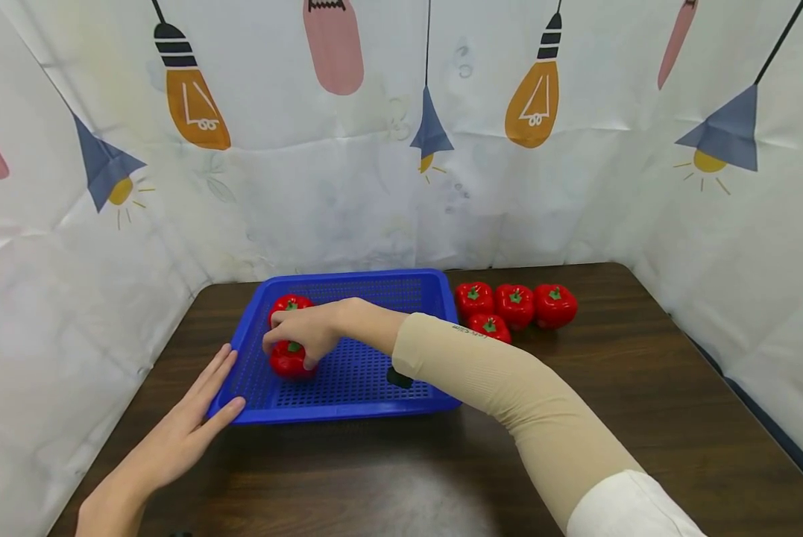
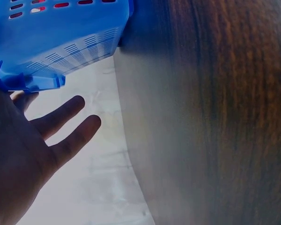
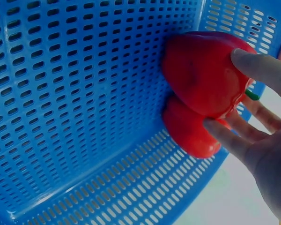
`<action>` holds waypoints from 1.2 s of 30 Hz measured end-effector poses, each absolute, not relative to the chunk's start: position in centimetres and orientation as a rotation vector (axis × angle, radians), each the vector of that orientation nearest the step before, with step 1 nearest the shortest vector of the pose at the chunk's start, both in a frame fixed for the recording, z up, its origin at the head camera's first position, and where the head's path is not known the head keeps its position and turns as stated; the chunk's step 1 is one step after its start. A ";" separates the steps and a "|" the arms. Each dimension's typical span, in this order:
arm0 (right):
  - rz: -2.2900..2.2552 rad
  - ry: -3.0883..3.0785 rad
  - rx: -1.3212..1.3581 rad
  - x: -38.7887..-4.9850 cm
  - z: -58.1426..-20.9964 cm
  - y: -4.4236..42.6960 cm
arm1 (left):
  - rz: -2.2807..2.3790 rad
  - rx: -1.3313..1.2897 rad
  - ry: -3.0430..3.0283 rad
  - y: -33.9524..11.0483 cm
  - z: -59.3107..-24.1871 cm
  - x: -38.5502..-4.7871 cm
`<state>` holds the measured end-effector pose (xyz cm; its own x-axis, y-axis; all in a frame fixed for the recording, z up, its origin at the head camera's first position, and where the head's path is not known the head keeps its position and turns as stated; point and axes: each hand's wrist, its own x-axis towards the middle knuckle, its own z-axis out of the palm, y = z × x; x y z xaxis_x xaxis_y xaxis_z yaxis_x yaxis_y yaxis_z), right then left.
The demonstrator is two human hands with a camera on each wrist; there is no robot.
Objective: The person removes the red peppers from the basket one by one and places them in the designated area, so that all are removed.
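Note:
Two red bell peppers lie inside a blue plastic basket (image 1: 364,377), at its left end. My right hand (image 1: 314,328) reaches in from above and holds the nearer bell pepper (image 1: 289,361) between thumb and fingers. In the right wrist view the thumb lies on this pepper (image 3: 201,75) near its green stem, and the fingers pass between it and the farther pepper (image 3: 189,129). My left hand (image 1: 186,425) touches the basket's left rim with its fingers extended. From the left wrist, the basket wall (image 2: 61,42) stands above spread fingers.
Several more red peppers (image 1: 514,305) stand in a cluster on the brown table (image 1: 643,373), just right of the basket. A white curtain (image 1: 347,194) printed with lamps hangs behind the table and along both sides.

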<state>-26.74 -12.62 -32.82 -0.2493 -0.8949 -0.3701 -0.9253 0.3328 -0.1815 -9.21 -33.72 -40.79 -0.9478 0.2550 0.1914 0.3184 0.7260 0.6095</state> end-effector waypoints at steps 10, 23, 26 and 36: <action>0.186 2.139 -1.633 -26.5 -32.2 -11.5 | -0.996 -0.465 -2.819 -33.7 -40.8 -9.3; 0.121 2.072 -1.679 -26.0 -30.9 -7.7 | -0.991 -0.479 -2.802 -33.5 -40.8 -9.3; 0.080 2.084 -1.677 -26.0 -30.4 -6.4 | -0.984 -0.479 -2.799 -33.5 -40.8 -9.3; 0.032 2.110 -1.711 -25.4 -28.0 -2.3 | -0.956 -0.492 -2.792 -33.6 -40.8 -9.2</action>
